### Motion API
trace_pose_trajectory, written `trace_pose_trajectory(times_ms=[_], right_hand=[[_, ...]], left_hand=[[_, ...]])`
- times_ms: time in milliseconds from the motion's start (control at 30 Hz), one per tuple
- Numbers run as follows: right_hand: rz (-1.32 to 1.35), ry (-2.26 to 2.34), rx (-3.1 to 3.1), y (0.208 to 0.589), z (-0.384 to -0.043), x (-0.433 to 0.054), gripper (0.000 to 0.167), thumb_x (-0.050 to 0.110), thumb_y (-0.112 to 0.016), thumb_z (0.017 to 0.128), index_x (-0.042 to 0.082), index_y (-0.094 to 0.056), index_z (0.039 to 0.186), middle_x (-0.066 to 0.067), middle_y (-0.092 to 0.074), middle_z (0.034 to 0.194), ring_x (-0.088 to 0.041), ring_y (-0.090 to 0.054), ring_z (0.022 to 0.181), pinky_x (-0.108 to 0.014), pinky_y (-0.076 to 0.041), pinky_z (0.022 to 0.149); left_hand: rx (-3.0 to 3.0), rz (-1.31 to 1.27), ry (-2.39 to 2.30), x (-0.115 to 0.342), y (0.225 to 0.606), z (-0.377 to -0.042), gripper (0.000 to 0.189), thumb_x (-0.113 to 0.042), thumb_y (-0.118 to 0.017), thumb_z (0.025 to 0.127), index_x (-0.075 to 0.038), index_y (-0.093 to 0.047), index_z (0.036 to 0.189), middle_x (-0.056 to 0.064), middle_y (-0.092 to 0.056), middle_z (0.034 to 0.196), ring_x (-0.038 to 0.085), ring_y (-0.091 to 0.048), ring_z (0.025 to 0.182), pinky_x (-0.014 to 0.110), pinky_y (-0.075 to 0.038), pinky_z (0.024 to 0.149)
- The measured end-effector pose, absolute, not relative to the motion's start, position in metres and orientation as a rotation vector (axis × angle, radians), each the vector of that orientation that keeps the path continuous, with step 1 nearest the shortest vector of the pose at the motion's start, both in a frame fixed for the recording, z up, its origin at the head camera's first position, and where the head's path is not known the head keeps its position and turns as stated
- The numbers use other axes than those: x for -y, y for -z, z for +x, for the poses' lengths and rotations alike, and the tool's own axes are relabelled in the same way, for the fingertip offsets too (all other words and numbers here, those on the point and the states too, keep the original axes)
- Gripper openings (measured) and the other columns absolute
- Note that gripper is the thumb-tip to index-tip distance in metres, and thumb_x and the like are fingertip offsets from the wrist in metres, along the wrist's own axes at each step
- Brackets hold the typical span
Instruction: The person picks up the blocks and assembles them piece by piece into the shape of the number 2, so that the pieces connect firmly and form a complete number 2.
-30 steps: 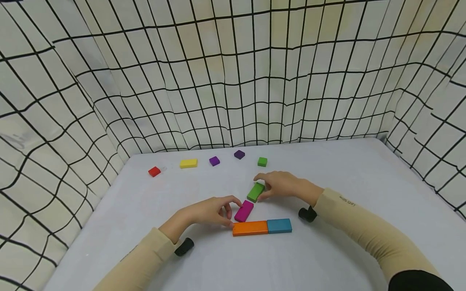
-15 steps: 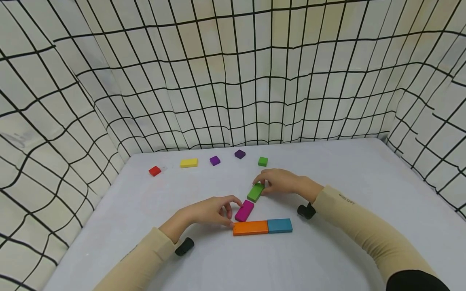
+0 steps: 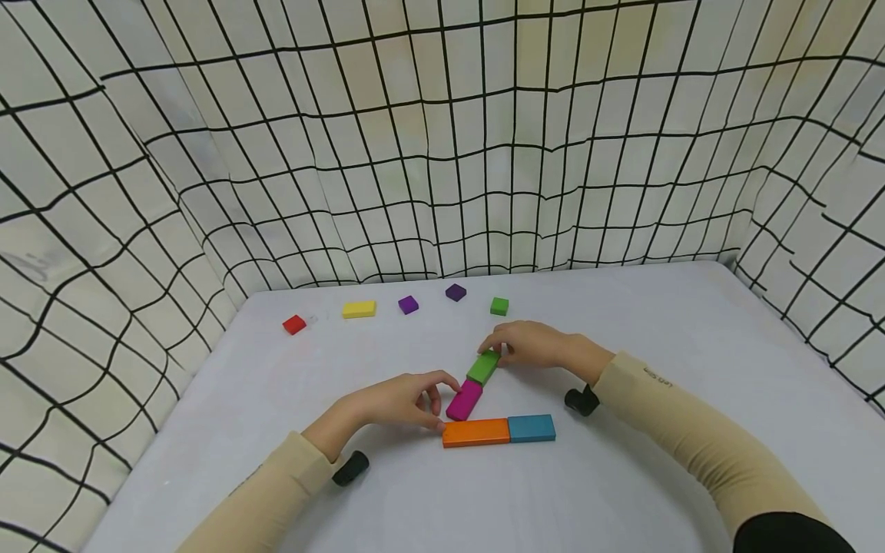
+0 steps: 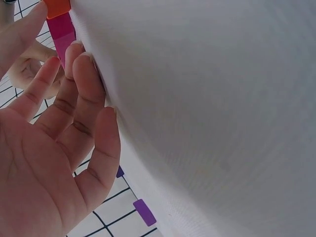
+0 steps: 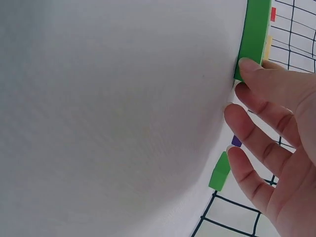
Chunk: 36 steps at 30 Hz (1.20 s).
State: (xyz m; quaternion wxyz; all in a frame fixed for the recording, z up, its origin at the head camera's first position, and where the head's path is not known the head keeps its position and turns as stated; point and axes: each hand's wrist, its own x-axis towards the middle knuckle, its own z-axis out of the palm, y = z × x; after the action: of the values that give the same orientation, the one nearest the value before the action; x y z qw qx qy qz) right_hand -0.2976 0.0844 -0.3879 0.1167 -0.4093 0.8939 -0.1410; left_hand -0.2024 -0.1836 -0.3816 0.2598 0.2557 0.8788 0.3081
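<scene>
A long green block (image 3: 483, 367) lies slantwise with its near end against a magenta block (image 3: 464, 401). My right hand (image 3: 528, 343) pinches the far end of the green block, thumb on one side and index finger at the other; the remaining fingers spread loosely in the right wrist view. My left hand (image 3: 396, 400) rests beside the row, its index fingertip at the magenta block and its thumb tip at the left end of an orange block (image 3: 475, 433). Butted against the orange block's right end is a blue block (image 3: 531, 428).
Along the back of the white table (image 3: 622, 322) lie a red block (image 3: 293, 325), a yellow block (image 3: 359, 309), a purple block (image 3: 409, 305), a dark purple block (image 3: 455, 293) and a small green block (image 3: 499, 306). A black-lined net (image 3: 442, 153) hangs behind and at both sides.
My right fingers have closed onto the green block's far end. The green block has slid toward me until it meets the magenta block. My left hand has stayed in place.
</scene>
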Motion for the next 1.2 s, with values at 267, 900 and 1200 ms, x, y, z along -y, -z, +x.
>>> trace_pose_trajectory(times_ms=[267, 900, 1200], right_hand=[[-1.19, 0.412, -2.61, 0.3884, -0.2976, -0.0849, 0.034, 0.011, -0.074, 0.095, 0.019, -0.073, 0.128, 0.004, -0.067, 0.102, -0.014, -0.058, 0.087, -0.025, -0.051, 0.079], [-1.225, 0.419, -2.6, 0.39, -0.298, -0.0863, 0.034, 0.011, -0.074, 0.095, 0.02, -0.073, 0.129, 0.004, -0.065, 0.102, -0.013, -0.058, 0.087, -0.024, -0.051, 0.08], [-1.227, 0.425, -2.598, 0.3893, -0.2973, -0.0869, 0.035, 0.012, -0.075, 0.095, 0.019, -0.073, 0.129, 0.004, -0.066, 0.102, -0.013, -0.059, 0.087, -0.024, -0.052, 0.08]], left_hand=[[-2.383, 0.698, -0.833, 0.1835, 0.3816, -0.2022, 0.05, -0.016, -0.079, 0.091, -0.019, -0.056, 0.135, -0.002, -0.061, 0.094, 0.017, -0.06, 0.079, 0.034, -0.05, 0.078], [-2.391, 0.696, -0.828, 0.1836, 0.3823, -0.2019, 0.051, -0.018, -0.079, 0.09, -0.02, -0.056, 0.135, -0.002, -0.061, 0.094, 0.016, -0.06, 0.079, 0.034, -0.051, 0.078], [-2.392, 0.689, -0.823, 0.1833, 0.3806, -0.2015, 0.05, -0.017, -0.079, 0.091, -0.019, -0.056, 0.135, -0.002, -0.061, 0.094, 0.016, -0.06, 0.079, 0.034, -0.05, 0.077]])
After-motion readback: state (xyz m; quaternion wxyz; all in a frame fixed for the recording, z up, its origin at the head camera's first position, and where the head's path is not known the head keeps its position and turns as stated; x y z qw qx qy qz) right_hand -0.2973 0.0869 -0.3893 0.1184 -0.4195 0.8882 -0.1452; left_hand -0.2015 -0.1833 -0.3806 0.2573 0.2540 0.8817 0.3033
